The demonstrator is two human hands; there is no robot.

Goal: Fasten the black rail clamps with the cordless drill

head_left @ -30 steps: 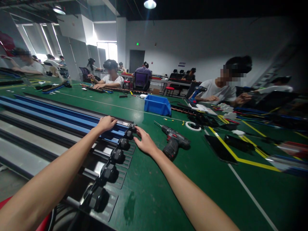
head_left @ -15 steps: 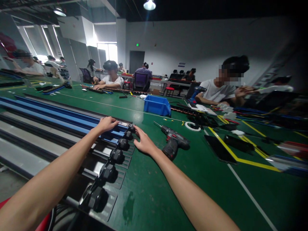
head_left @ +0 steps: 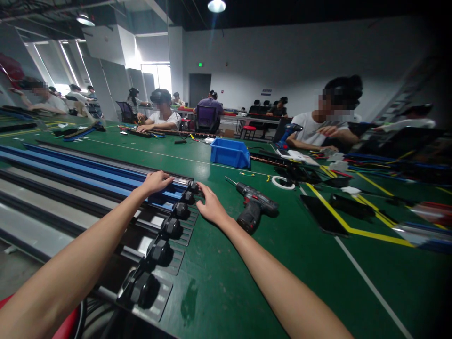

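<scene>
Several long rails lie side by side on the left of the green table, blue and silver with black edges. My left hand (head_left: 156,182) rests on top of a blue rail (head_left: 106,175) near its right end, fingers stretched loosely toward that end. At the rail ends sits a row of black cable glands (head_left: 172,228), each over a flat slotted plate. My right hand (head_left: 212,205) is beside the farthest black gland (head_left: 193,187), its fingertips against or close to it and the thumb apart. A black cordless drill (head_left: 256,203) lies just right of this hand, bit pointing away.
Beyond the drill stands a blue bin (head_left: 230,153). A white ring (head_left: 283,183), a dark flat panel (head_left: 323,215) and coloured wires lie to the right, near yellow tape lines. Co-workers sit across the table, one at the right (head_left: 318,127) by a blue drill (head_left: 290,134).
Both my hands keep their places at the rail ends. My view has shifted very slightly. The co-worker at the right has lowered their hands a little.
</scene>
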